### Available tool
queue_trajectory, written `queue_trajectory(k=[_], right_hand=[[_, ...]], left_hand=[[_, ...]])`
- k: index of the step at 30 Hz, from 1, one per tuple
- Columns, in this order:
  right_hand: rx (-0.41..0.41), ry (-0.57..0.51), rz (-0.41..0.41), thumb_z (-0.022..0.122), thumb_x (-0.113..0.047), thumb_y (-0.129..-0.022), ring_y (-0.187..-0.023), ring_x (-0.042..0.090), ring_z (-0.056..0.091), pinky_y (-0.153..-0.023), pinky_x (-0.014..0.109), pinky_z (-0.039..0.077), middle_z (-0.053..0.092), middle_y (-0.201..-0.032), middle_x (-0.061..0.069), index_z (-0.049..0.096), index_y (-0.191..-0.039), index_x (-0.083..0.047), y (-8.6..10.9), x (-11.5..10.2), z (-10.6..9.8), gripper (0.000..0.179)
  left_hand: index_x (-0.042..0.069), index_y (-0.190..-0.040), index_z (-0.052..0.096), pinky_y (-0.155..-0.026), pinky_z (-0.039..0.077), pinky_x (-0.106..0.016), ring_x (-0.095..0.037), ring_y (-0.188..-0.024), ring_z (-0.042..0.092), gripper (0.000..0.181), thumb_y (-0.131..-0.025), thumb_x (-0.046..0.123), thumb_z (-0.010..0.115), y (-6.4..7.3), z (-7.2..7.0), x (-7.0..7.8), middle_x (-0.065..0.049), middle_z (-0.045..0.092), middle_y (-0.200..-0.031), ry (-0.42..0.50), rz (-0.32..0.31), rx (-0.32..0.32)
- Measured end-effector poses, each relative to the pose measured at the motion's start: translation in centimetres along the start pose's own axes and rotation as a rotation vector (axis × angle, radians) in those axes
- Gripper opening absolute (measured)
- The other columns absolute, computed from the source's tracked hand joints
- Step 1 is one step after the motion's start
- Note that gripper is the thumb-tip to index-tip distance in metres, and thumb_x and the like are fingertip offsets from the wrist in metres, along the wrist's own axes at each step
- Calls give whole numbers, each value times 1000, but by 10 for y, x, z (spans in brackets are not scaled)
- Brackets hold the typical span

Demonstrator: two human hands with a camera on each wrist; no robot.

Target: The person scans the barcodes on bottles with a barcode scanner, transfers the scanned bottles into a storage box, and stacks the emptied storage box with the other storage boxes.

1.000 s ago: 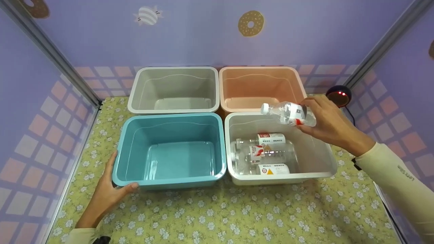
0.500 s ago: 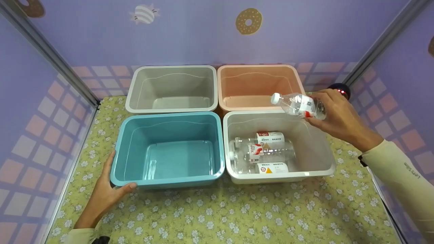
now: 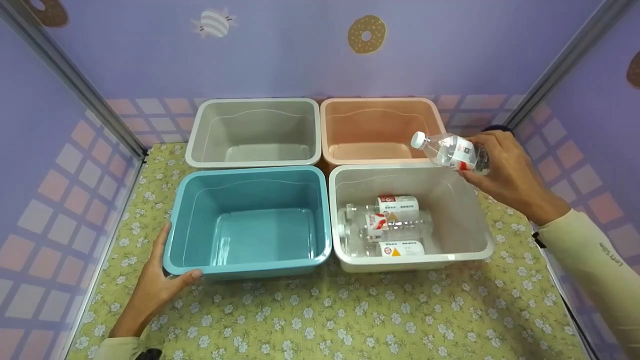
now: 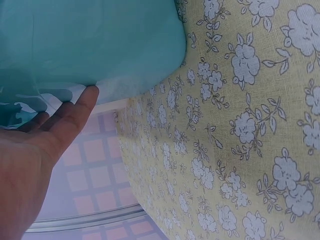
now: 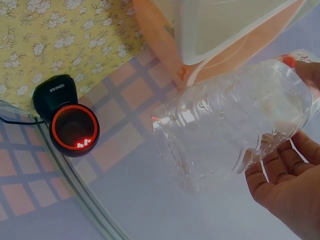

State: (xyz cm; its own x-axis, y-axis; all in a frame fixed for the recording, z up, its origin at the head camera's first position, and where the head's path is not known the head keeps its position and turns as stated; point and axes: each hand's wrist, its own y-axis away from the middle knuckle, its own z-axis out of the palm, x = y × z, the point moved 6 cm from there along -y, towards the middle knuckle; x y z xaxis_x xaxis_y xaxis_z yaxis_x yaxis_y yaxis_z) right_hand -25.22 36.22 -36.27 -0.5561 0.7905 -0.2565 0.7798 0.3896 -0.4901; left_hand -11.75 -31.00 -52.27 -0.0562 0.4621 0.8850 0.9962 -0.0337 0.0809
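My right hand point(image 3: 515, 172) grips a clear plastic bottle point(image 3: 452, 152) by its bottom half, above the back right of the front-right whitish bin point(image 3: 487, 250). The bottle lies nearly level, its white cap pointing left; a white and red label wraps it. In the right wrist view, the bottle's clear base point(image 5: 215, 130) points toward a black device with a glowing red ring point(image 5: 75, 127). My left hand point(image 3: 155, 285) rests against the near left corner of the teal bin point(image 3: 250, 270), thumb on the rim. Its fingers point(image 4: 75, 117) lie fairly straight along the bin's side.
Several clear labelled bottles point(image 3: 395, 227) lie inside the front-right bin. Behind stand a grey bin point(image 3: 255, 164) and an orange bin point(image 3: 380, 100). A flowered cloth point(image 3: 310, 320) covers the table, with purple walls point(image 3: 290, 50) around it.
My right hand has carried the bottle to the right and slightly back, bringing it in front of the black device, now mostly hidden in the head view. My left hand keeps its place.
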Motion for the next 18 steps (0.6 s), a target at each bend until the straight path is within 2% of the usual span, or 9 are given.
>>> queue_trajectory(k=[4, 6, 9, 11, 16, 18], right_hand=[[16, 12, 10, 97, 1, -79, -116, 49, 56, -93, 62, 43, 63, -127, 31, 63, -132, 11, 3, 6, -2, 64], [23, 20, 26, 97, 1, -79, -116, 50, 56, -93, 64, 43, 62, -127, 32, 62, -132, 13, 4, 9, -2, 64], [43, 27, 48, 97, 1, -79, -116, 52, 55, -94, 65, 44, 62, -125, 34, 61, -132, 15, 6, 14, -2, 65], [59, 31, 58, 97, 1, -79, -115, 52, 55, -95, 64, 43, 61, -123, 35, 61, -130, 17, 8, 17, -1, 65], [94, 37, 101, 95, 3, -78, -111, 53, 54, -94, 63, 42, 60, -120, 37, 60, -126, 19, 14, 26, 1, 62], [100, 45, 120, 94, 3, -78, -110, 53, 53, -93, 63, 42, 60, -119, 36, 60, -126, 19, 16, 30, 3, 61]], left_hand=[[33, -179, -3, -102, 52, -26, -61, -147, 45, 125, -94, 18, 87, -1, 0, -1, -36, 19, -175, 7, 11, 2], [33, -179, -3, -98, 50, -18, -61, -146, 46, 125, -94, 17, 87, -1, 1, -1, -36, 20, -175, 15, 15, 2], [33, -179, -3, -97, 50, -17, -61, -146, 45, 125, -94, 16, 87, 0, 1, -2, -36, 20, -175, 29, 18, 3], [34, -179, -3, -98, 50, -20, -60, -147, 44, 125, -94, 16, 87, 0, 1, -2, -35, 19, -176, 28, 13, 3], [36, -179, -3, -111, 52, -49, -59, -149, 43, 126, -94, 17, 87, 0, 1, -2, -33, 19, -177, 19, 9, 5], [36, -179, -3, -111, 52, -50, -58, -149, 43, 125, -94, 17, 87, 0, 1, -2, -33, 19, -177, 20, 12, 5]])
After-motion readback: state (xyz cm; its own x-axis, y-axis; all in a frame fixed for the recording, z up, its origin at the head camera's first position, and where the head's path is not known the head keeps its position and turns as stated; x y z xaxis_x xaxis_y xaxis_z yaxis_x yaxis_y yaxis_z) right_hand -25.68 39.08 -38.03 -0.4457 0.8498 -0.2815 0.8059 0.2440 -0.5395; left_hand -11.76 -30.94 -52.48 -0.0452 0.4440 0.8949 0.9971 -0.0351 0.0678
